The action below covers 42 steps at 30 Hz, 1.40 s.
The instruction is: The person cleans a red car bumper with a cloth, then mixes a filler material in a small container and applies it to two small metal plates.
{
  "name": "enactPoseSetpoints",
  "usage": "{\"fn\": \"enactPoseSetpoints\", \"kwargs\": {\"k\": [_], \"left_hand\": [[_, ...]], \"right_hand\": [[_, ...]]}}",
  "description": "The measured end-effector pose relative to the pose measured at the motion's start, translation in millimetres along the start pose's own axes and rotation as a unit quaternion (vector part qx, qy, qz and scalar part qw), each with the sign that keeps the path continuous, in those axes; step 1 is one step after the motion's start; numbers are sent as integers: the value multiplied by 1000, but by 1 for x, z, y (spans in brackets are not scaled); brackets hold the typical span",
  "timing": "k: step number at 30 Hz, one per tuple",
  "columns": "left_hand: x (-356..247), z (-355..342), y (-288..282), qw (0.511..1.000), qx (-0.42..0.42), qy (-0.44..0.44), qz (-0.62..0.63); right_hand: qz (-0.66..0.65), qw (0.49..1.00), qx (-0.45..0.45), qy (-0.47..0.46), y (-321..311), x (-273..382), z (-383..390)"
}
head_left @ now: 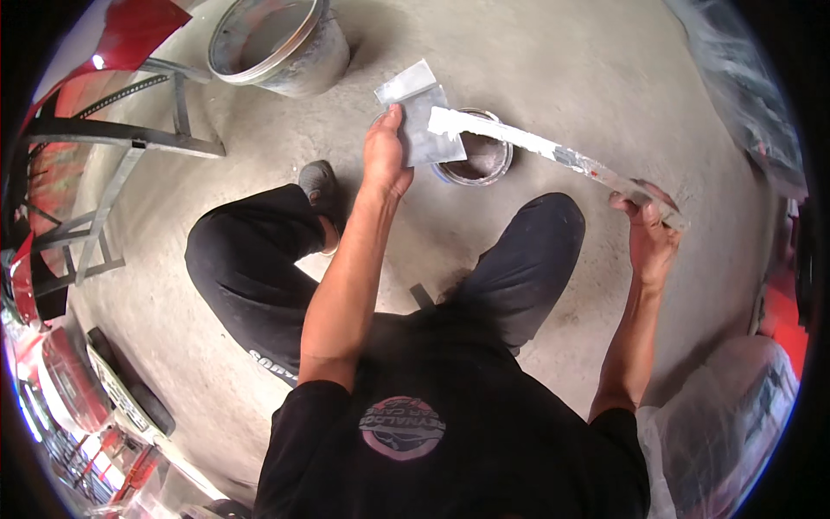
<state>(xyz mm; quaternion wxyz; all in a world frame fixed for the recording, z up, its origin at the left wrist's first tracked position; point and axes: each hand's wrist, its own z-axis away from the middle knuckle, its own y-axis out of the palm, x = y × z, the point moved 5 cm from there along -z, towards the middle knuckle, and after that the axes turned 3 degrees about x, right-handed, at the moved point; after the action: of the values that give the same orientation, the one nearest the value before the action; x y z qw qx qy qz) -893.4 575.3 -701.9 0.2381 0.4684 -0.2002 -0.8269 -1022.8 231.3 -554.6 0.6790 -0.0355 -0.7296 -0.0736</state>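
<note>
On the floor (553,52), a bucket (316,65) stands toward the surface's far edge, left of the middle; a tin (488,169) stands nearer and to its right — before the person's knees (551,221). The left hand (385,156) is at the left edge of a plate (422,125), which overlaps the tin's left side. From the right hand (650,238), a stick (536,144) runs leftward above the tin, its tip over the plate's right edge. A frame (112,137) stands along the surface's left edge — plastic sheeting (735,78) along its right.
</note>
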Motion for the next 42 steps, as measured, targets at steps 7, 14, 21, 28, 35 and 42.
{"fn": "enactPoseSetpoints", "kwargs": {"k": [7,14,21,28,35,42], "left_hand": [[2,-2,-5,985,-21,-81,152],[-7,4,0,963,-56,-116,235],[-8,6,1,960,-78,-126,238],[-10,8,1,955,-81,-124,259],[-10,-13,-28,958,-61,-79,268],[-38,1,-36,970,12,-15,243]], "right_hand": [[177,971,135,-89,33,19,16],[202,961,172,-73,37,26,20],[230,947,204,-90,40,48,9],[252,943,202,-81,39,67,13],[258,933,206,-141,45,98,12],[334,927,83,150,59,-39,-12]]}}
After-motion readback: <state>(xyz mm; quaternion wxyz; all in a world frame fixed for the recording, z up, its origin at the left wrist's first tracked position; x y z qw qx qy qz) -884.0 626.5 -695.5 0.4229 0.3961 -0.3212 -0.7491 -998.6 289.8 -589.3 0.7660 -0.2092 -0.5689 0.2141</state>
